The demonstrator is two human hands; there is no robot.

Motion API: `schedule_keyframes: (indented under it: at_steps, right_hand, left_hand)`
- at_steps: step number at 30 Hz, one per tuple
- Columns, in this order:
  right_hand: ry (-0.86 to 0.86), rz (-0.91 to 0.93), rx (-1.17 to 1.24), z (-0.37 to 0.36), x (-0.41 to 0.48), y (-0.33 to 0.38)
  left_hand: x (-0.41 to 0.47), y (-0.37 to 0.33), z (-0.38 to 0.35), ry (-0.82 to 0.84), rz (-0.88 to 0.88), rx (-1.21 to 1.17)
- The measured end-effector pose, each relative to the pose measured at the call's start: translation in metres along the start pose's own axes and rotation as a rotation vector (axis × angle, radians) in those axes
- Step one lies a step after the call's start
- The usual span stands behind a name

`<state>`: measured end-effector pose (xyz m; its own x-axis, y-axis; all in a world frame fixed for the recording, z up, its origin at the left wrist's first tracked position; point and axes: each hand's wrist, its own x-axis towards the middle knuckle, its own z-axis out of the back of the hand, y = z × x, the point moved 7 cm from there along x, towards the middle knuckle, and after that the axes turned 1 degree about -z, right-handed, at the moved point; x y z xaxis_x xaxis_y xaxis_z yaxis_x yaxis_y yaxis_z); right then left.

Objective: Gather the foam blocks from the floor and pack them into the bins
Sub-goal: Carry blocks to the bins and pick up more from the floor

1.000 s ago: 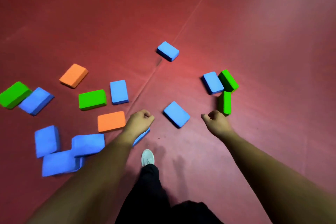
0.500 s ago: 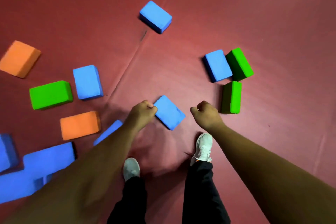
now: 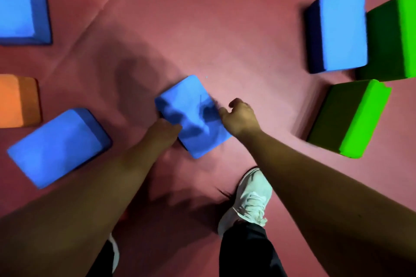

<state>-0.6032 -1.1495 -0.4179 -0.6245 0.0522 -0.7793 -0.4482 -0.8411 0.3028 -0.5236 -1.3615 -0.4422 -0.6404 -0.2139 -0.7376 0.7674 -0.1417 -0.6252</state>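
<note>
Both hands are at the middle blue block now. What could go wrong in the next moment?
1. The left hand and right hand meet the blue block only at its edges; whether either grips it is unclear, so it might slip.
2. The white shoe stands close to it; a dropped block could land underfoot.

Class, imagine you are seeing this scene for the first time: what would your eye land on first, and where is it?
The central blue block stands out first, with the left hand at its near-left edge and the right hand at its right edge. Next come the near green block and the far green block on the right, vivid against the red floor.
</note>
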Motion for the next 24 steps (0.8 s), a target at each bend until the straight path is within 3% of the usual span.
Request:
schedule_keyframes:
  at_steps: [1, 2, 3, 5, 8, 12, 18, 21, 24]
  right_hand:
    - [0.002, -0.003, 0.001, -0.008, 0.015, -0.006]
    - [0.019, -0.008, 0.001, -0.017, 0.028, -0.011]
    - [0.046, -0.015, -0.001, -0.026, 0.039, -0.016]
    - [0.129, -0.027, 0.012, -0.047, 0.051, -0.026]
    - [0.169, -0.016, 0.102, -0.061, 0.051, -0.031]
    - [0.121, -0.113, 0.371, -0.041, 0.038, -0.046]
    - [0.207, -0.135, 0.881, 0.029, 0.009, -0.067]
    - [0.114, -0.167, 0.929, 0.084, -0.006, -0.09]
    - [-0.135, -0.166, 0.724, 0.14, -0.011, -0.12]
  left_hand:
    - [0.013, 0.02, -0.008, 0.001, 0.156, -0.182]
    - [0.02, 0.042, -0.001, -0.166, 0.202, -0.065]
    - [0.019, 0.062, -0.013, -0.059, 0.354, -0.042]
    - [0.022, 0.073, -0.027, 0.046, 0.418, -0.122]
    - [0.029, 0.064, -0.036, 0.028, 0.337, -0.286]
    - [0.035, 0.043, -0.028, -0.097, 0.201, -0.241]
    - [0.011, -0.08, -0.065, 0.069, -0.08, -0.295]
    - [0.002, -0.13, -0.1, 0.073, -0.086, -0.244]
    - [-0.006, -0.163, -0.136, 0.096, -0.083, -0.052]
